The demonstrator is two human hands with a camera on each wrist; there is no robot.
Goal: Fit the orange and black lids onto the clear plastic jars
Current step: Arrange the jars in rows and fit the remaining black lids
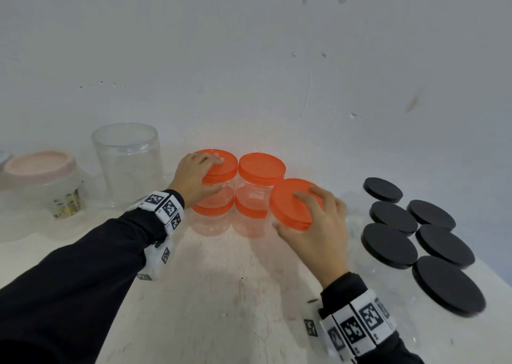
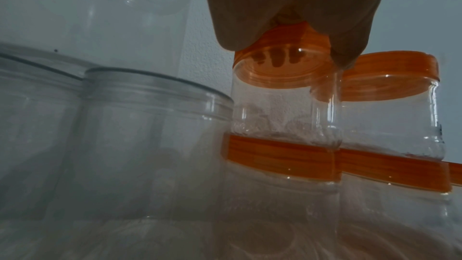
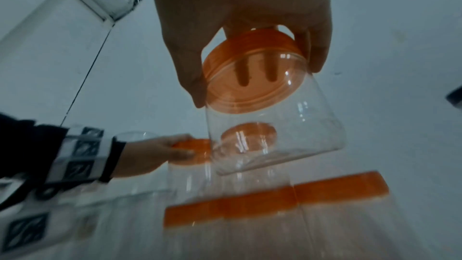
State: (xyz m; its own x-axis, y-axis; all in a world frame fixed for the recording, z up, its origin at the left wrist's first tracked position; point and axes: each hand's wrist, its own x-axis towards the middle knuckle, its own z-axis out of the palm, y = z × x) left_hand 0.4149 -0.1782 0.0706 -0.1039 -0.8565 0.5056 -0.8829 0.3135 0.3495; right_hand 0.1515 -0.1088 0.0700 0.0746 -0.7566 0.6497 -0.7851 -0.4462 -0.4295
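- At the far left of the counter (image 1: 210,294), the head view alone shows a container with a pink lid (image 1: 40,167) and, to its right, a tall open clear jar (image 1: 128,164).
- The left hand (image 1: 194,179) rests on top of the left upper orange-lidded jar (image 1: 219,175); fingers are curled over the lid and the thumb is on its near rim. The left wrist view shows this jar stands on another orange-lidded jar (image 2: 280,195), and finger shadows are visible through the lid.
- Just beside it on the right stands a second stack (image 1: 260,186) of two jars.
- The right hand (image 1: 315,225) grips the tilted orange lid (image 1: 293,206) by its rim. Only the right wrist view shows the clear jar (image 3: 275,131) under this lid, held tilted in the air above a row of lidded jars (image 3: 275,205).
- At the right edge stand jars with black lids (image 1: 415,233), close together.
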